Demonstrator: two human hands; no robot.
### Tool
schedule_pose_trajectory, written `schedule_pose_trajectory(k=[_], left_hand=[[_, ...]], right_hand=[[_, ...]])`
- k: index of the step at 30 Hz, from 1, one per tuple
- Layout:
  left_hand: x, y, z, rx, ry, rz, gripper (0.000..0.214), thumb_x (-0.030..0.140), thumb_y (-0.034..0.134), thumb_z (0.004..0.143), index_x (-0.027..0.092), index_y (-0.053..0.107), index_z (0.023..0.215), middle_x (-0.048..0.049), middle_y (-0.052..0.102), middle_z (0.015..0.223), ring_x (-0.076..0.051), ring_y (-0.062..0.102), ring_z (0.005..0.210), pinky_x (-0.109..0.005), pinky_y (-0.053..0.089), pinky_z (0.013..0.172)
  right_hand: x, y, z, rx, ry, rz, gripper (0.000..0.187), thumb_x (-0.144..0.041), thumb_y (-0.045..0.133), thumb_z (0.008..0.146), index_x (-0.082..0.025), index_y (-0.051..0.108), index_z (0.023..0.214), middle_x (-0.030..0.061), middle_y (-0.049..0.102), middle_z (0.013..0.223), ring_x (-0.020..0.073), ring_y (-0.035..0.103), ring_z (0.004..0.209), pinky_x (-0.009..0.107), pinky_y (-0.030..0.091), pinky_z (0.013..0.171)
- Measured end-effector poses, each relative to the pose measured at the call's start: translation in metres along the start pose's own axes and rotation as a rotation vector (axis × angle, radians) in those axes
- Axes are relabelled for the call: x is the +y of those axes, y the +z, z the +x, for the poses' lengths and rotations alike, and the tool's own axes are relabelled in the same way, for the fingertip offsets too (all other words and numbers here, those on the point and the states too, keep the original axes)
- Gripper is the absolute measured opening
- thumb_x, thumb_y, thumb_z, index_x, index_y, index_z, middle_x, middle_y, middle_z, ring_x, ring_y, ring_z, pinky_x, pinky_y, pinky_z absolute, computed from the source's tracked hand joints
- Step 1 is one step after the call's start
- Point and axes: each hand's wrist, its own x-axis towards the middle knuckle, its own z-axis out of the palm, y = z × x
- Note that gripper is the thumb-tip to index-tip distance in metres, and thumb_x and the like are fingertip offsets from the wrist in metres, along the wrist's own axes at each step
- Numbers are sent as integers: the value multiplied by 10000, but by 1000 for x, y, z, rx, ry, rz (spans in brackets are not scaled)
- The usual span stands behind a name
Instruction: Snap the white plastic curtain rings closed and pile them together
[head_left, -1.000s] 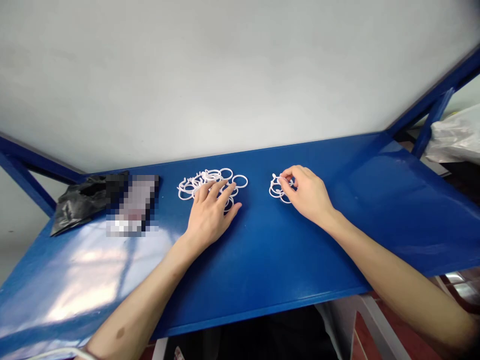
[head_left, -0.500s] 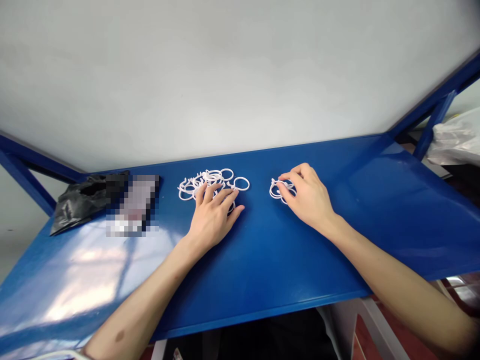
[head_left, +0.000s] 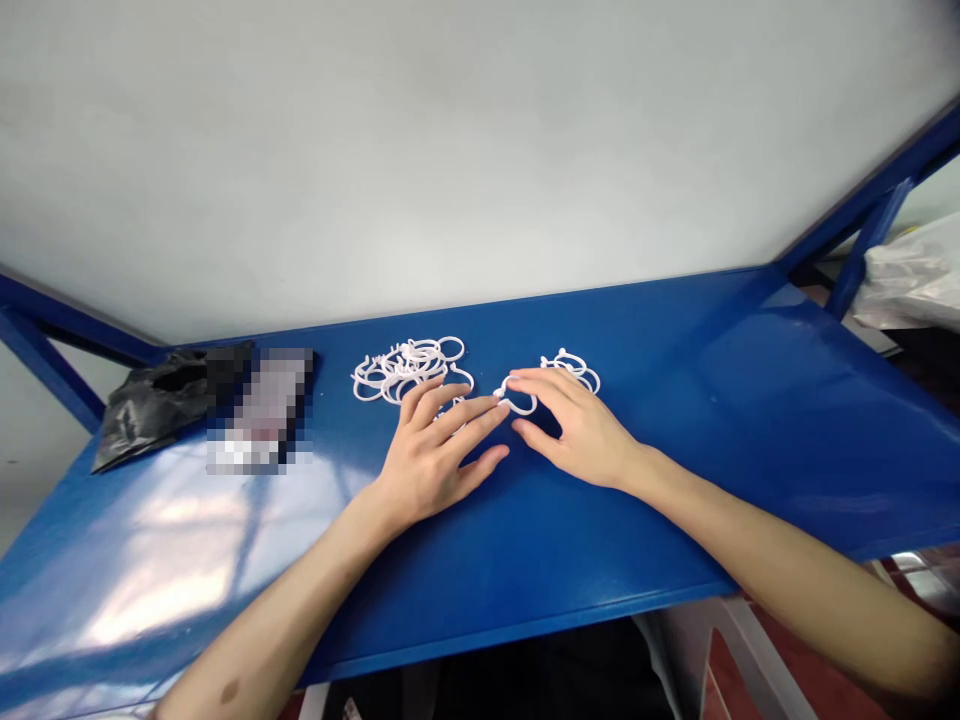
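Note:
A heap of white plastic rings [head_left: 409, 365], each with a small knob or hook, lies on the blue table [head_left: 525, 560]. My left hand [head_left: 442, 440] rests at the heap's near right side with its fingers spread, partly covering some rings. Its index fingertip meets a single white ring [head_left: 531, 405] between my two hands. From the other side my right hand [head_left: 581, 425] reaches over that ring, thumb and fingers apart. Just beyond the right hand lies a smaller group of rings [head_left: 581, 368], partly hidden by it.
To the left lie a black plastic bag [head_left: 161, 400] and a blurred-out flat object [head_left: 270, 400]. A pale wall [head_left: 480, 160] rises behind the table. Blue frame bars [head_left: 862, 250] stand at both sides, with a whitish plastic bag [head_left: 911, 275] beyond the right one.
My right hand has moved left from the smaller group toward my left hand. The left hand has shifted slightly right, and a single ring has come away from the heap to the right.

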Motion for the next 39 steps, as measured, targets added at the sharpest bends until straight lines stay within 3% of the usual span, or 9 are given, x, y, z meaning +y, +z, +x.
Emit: schedule_pose_trajectory(k=[7, 12, 16, 22, 26, 29, 33, 36, 39], left_hand=[[0, -4, 0, 47, 26, -57, 352, 261, 738, 859, 225, 666, 1202, -52, 762, 1132, -256, 625, 1072, -463, 461, 1008], [8, -1, 1, 81, -114, -99, 190, 209, 700, 887, 211, 653, 1071, -39, 760, 977, -222, 627, 971, -397, 488, 898], [12, 1, 1, -19, -290, -181, 176, 231, 655, 946, 209, 653, 1120, -19, 746, 926, -186, 595, 895, -341, 489, 815], [9, -1, -1, -64, -291, -310, 79, 227, 649, 956, 223, 694, 1020, -2, 752, 899, -171, 569, 862, -310, 487, 788], [7, -3, 2, -36, -297, -365, 80, 196, 641, 955, 225, 706, 992, 2, 748, 871, -167, 566, 846, -294, 481, 767], [4, -4, 3, -35, -330, -447, 111, 199, 620, 968, 236, 724, 977, 1, 742, 853, -162, 567, 837, -284, 478, 758], [5, -6, 0, -51, -523, -575, 143, 293, 645, 961, 254, 728, 1070, -7, 743, 920, -153, 626, 849, -277, 495, 769], [9, -7, -1, -98, -696, -639, 171, 370, 658, 947, 254, 745, 1037, -7, 738, 912, -146, 662, 818, -271, 503, 761], [15, -8, 1, -142, -761, -671, 191, 399, 641, 953, 258, 771, 949, -2, 743, 875, -149, 667, 810, -273, 497, 777]], right_hand=[[-3, 6, -3, -8, 136, 194, 553, -334, 695, 912, -242, 447, 1398, 101, 647, 1277, 245, 662, 1128, 472, 579, 966], [-10, 6, -5, -64, 153, 184, 460, -384, 734, 891, -247, 544, 1287, 65, 648, 1109, 205, 672, 904, 418, 604, 812], [-18, 4, -8, -105, 154, 164, 426, -372, 784, 848, -217, 584, 1190, 56, 652, 1068, 199, 669, 870, 382, 593, 753], [-20, 3, -8, -115, 150, 193, 355, -336, 783, 849, -236, 604, 1139, 47, 661, 1088, 189, 671, 899, 353, 587, 761], [-20, 3, -9, -115, 140, 219, 478, -420, 803, 826, -225, 583, 1202, 51, 671, 1056, 192, 672, 866, 355, 587, 740], [-22, 4, -10, -107, 167, 351, 376, -413, 685, 933, -228, 571, 1240, 25, 698, 983, 149, 674, 771, 305, 581, 697], [-26, 4, -11, 0, 211, 408, 127, -270, 563, 1010, -230, 628, 1111, -17, 724, 864, 107, 674, 688, 233, 548, 639], [-28, 4, -11, 91, 191, 364, 79, -250, 591, 995, -223, 652, 1037, -21, 736, 836, 97, 666, 631, 216, 524, 584], [-28, 6, -11, 137, 109, 324, 85, -205, 588, 994, -216, 672, 982, -4, 755, 899, 103, 696, 707, 214, 545, 640]])
